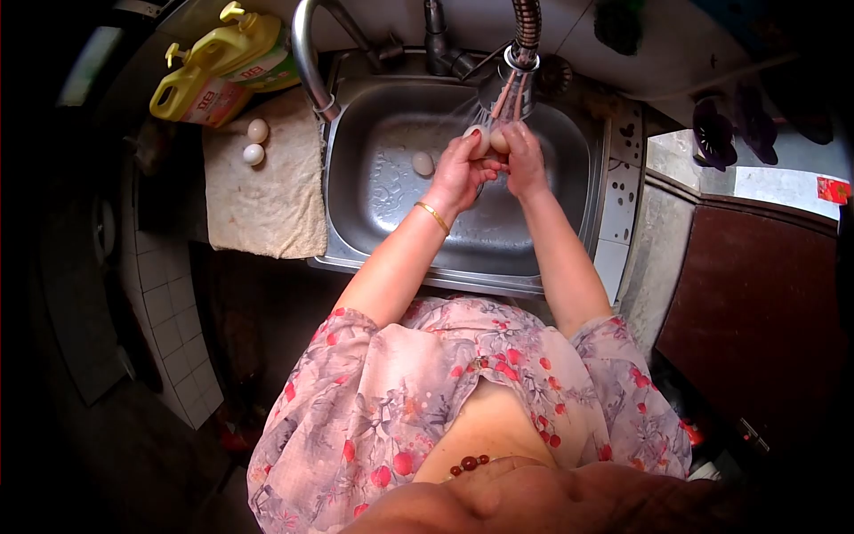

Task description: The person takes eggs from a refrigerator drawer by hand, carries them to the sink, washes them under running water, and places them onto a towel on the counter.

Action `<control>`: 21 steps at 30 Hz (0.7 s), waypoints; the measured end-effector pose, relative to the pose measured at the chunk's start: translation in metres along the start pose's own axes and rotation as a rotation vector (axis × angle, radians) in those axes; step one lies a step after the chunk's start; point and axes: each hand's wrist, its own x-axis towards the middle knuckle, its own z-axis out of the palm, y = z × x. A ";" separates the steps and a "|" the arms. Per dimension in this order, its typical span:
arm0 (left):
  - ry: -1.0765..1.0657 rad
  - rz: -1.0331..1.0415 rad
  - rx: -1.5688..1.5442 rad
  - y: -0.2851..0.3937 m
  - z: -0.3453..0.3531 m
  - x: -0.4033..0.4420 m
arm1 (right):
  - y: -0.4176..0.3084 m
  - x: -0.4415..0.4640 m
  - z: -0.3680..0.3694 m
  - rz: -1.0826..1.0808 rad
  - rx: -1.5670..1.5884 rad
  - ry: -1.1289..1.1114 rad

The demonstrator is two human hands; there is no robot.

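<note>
Over the sink, my left hand [458,175] is closed round a pale egg [481,142]. Beside it my right hand [525,162] grips another egg [499,141], its fingers covering part of the shell. The two hands are close together, in the water falling from the spray head [520,59]. A third egg [422,164] lies on the wet bottom of the steel sink [365,209], left of my hands. Two more eggs, one browner [258,131] and one white [254,155], rest on the beige cloth [267,209] at the left.
A curved steel faucet [305,53] rises at the sink's back left corner. Two yellow pump jugs, a nearer one [203,96] and a farther one [253,53], stand behind the cloth. White tiles [610,260] edge the sink's right side.
</note>
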 end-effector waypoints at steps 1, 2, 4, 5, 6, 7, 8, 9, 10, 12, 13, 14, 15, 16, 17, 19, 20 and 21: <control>0.003 -0.019 -0.035 -0.004 -0.004 0.003 | -0.001 -0.001 0.001 0.015 0.011 0.019; 0.008 -0.039 -0.072 -0.010 -0.011 0.008 | 0.000 -0.001 0.001 0.032 0.021 0.038; 0.108 -0.062 -0.171 -0.015 -0.014 0.010 | 0.013 0.003 -0.001 -0.199 -0.363 0.081; 0.203 -0.063 -0.233 -0.015 -0.005 0.011 | 0.016 0.004 0.002 -0.315 -0.553 0.099; 0.299 -0.064 -0.294 -0.017 0.001 0.012 | 0.018 0.003 0.005 -0.482 -0.723 0.103; 0.323 -0.039 -0.376 -0.026 -0.009 0.023 | 0.017 -0.002 0.013 -0.652 -0.888 0.103; 0.340 -0.038 -0.421 -0.024 -0.009 0.025 | 0.017 -0.006 0.020 -0.825 -1.050 0.100; 0.356 -0.033 -0.466 -0.020 -0.009 0.027 | 0.020 -0.009 0.019 -0.855 -1.083 0.041; 0.373 -0.027 -0.510 -0.017 -0.011 0.028 | 0.021 -0.014 0.022 -0.802 -1.085 0.053; 0.385 0.020 -0.379 -0.018 -0.019 0.028 | 0.023 -0.022 0.028 -0.692 -1.094 0.079; 0.386 0.061 -0.285 -0.015 -0.016 0.024 | 0.027 -0.020 0.028 -0.748 -1.074 0.085; 0.388 0.100 -0.191 -0.012 -0.014 0.018 | 0.030 -0.017 0.029 -0.700 -1.008 0.076; 0.380 0.064 -0.192 -0.008 -0.013 0.012 | 0.031 -0.014 0.029 -0.653 -0.943 0.070; 0.335 0.068 -0.127 -0.006 -0.020 0.011 | 0.032 -0.011 0.031 -0.605 -0.879 0.063; 0.290 0.071 -0.061 -0.005 -0.029 0.009 | 0.028 -0.012 0.035 -0.593 -0.822 0.051; 0.226 0.027 0.162 0.021 -0.031 -0.012 | 0.037 -0.001 0.032 -0.553 -0.837 0.048; 0.281 0.109 0.287 0.027 -0.038 -0.019 | 0.042 0.005 0.029 -0.532 -0.843 0.047; 0.336 0.190 0.413 0.032 -0.045 -0.024 | 0.047 0.009 0.025 -0.477 -0.888 0.048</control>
